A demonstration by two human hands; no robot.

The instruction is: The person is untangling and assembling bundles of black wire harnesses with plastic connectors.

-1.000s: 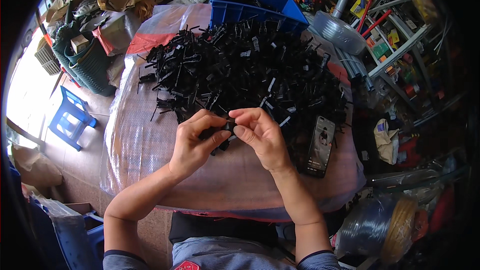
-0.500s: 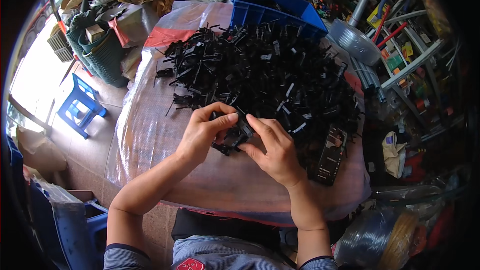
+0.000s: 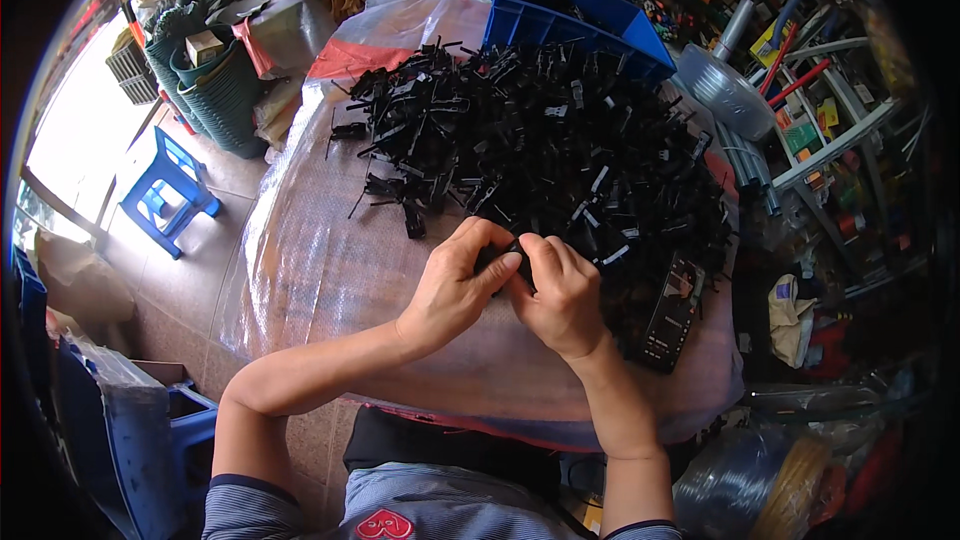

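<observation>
White lettering on a red heart patch (image 3: 384, 524)
The patch, on the front of the striped shirt (image 3: 450, 490), bears one short word in white. Pale lines of text on the screen of the dark phone (image 3: 664, 332) are too small to read, as are any marks on the black parts (image 3: 530, 140).

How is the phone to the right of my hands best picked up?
I'd grip the phone by both long edges near its lower end, reaching from your side: it lies slanted, screen up, with bare sheet below that end and black parts around its upper end.
</observation>
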